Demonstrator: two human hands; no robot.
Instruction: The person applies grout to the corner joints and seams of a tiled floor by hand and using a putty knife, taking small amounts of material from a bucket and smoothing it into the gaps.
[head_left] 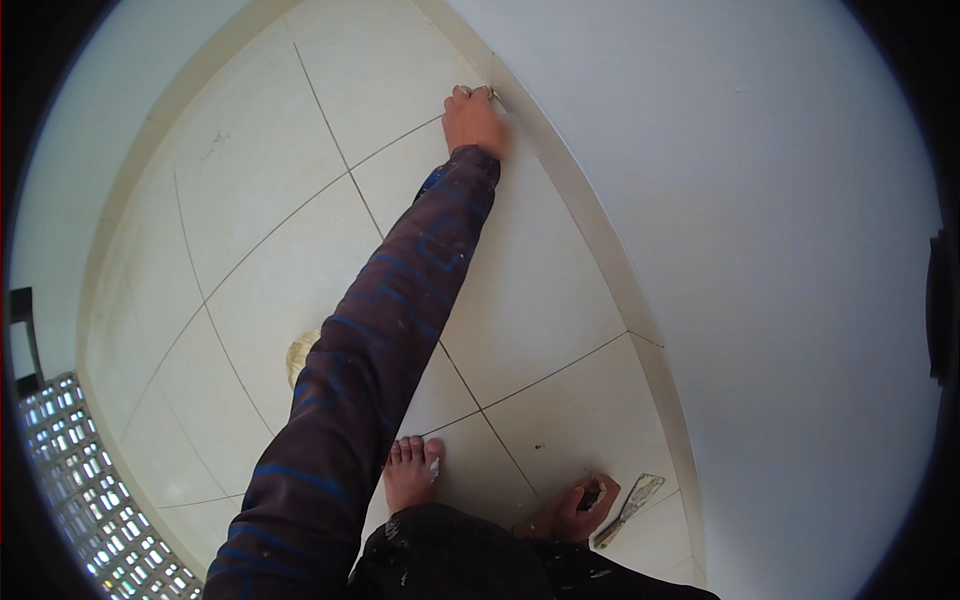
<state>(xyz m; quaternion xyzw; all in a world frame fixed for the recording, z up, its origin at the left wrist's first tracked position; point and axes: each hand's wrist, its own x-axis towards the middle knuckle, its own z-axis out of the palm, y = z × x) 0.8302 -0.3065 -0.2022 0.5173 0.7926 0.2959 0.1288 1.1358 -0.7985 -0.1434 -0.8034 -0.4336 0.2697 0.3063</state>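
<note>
My left hand (474, 122) is stretched far forward, low against the pale baseboard (590, 215) where it meets the tiled floor. Its fingers are bent and pressed together, and a small bit of something shows at their tips, too small to name. Its outer edge is blurred. Close to my knees, my right hand (585, 508) is curled, with a dark gap or dark object inside the fingers that I cannot make out. Just right of it is a flat scraper-like tool (628, 510) with a smeared blade, near the baseboard.
A plain white wall (780, 260) rises on the right. My bare foot (411, 472), spotted with white, rests on the tiles (270, 330). Behind my sleeve, a round yellowish object (301, 357) is partly hidden. A perforated block screen (95, 490) lines the lower left.
</note>
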